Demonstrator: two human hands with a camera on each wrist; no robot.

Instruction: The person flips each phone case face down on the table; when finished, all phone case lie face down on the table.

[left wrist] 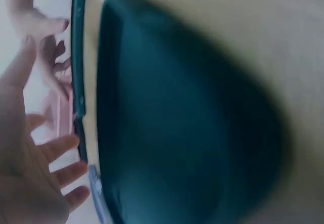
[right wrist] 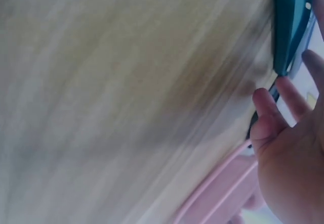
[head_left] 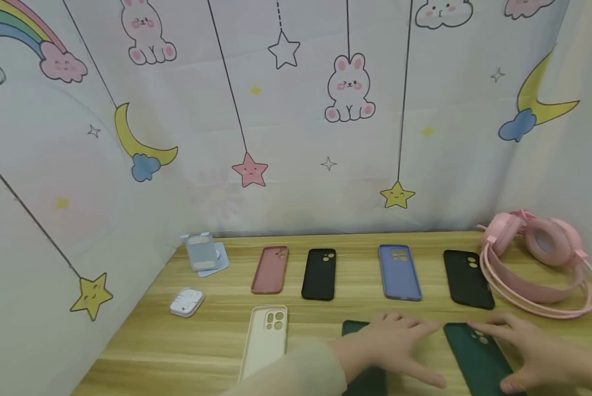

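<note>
Two dark green phone cases lie at the front of the wooden table. My left hand point(head_left: 392, 344) is spread over the left green case point(head_left: 369, 382), fingers and thumb apart, and hides much of it. That case point(left wrist: 167, 118) looms large beside the left hand point(left wrist: 30, 168) in the left wrist view. At the other green case point(head_left: 476, 357), my right hand point(head_left: 538, 352) has its index fingertip near the top edge by the camera holes and its thumb at the lower right side. The fingers of the right hand point(right wrist: 293, 148) are spread and loosely bent in the right wrist view.
A cream case point(head_left: 266, 341) lies left of the left arm. Behind stand a row of pink point(head_left: 270, 269), black point(head_left: 319, 274), blue point(head_left: 400, 272) and black point(head_left: 468, 279) cases. Pink headphones point(head_left: 533, 269), a light blue stand point(head_left: 203, 253) and a small white case point(head_left: 187, 302) flank them.
</note>
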